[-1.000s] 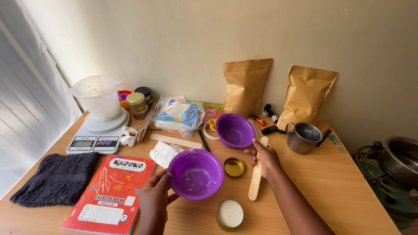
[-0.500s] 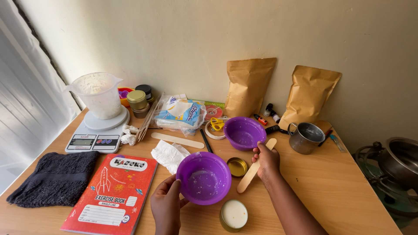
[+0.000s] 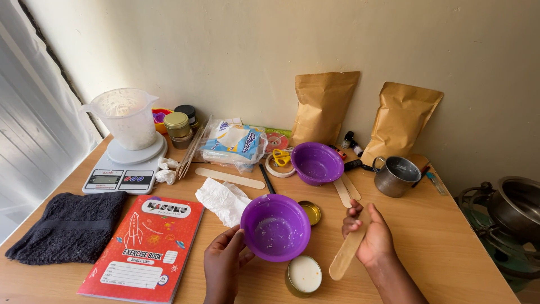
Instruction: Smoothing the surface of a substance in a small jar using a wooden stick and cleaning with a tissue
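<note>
The near purple bowl point(image 3: 275, 227) sits on the desk point(image 3: 450, 236) in front of the person, between the two hands, its inside smeared with whitish residue. The left hand point(image 3: 225, 267) is curled around its near-left rim, thumb and fingers closed on the wall, tilting or steadying it. The right hand point(image 3: 372, 236) is closed around a flat wooden stick point(image 3: 349, 250), which slants down toward the near edge with its lower end free of the desk surface or just above it; which cannot be told.

Judging by the grip and the residue, the step in hand looks like bringing the stick to the bowl to scrape or stir it. That would call for swinging the stick leftward and angling its tip into the bowl while the left hand keeps the bowl from sliding.

Just below the bowl stands a gold tin filled with white wax point(image 3: 304, 276), touching or nearly touching the bowl's near side; a careless sweep could knock it. An empty gold tin lid point(image 3: 311, 212) lies just beside the bowl's far-right rim. A crumpled white tissue point(image 3: 224, 201) lies to the left, then a red exercise book point(image 3: 143, 247) and a dark towel point(image 3: 64, 225).

Farther back are a second purple bowl point(image 3: 318, 162), two more wooden sticks point(image 3: 346, 190) beside it, a metal mug point(image 3: 395, 175), two brown paper pouches point(image 3: 400, 121), and a plastic jug point(image 3: 125, 117) on a kitchen scale point(image 3: 121, 169).
</note>
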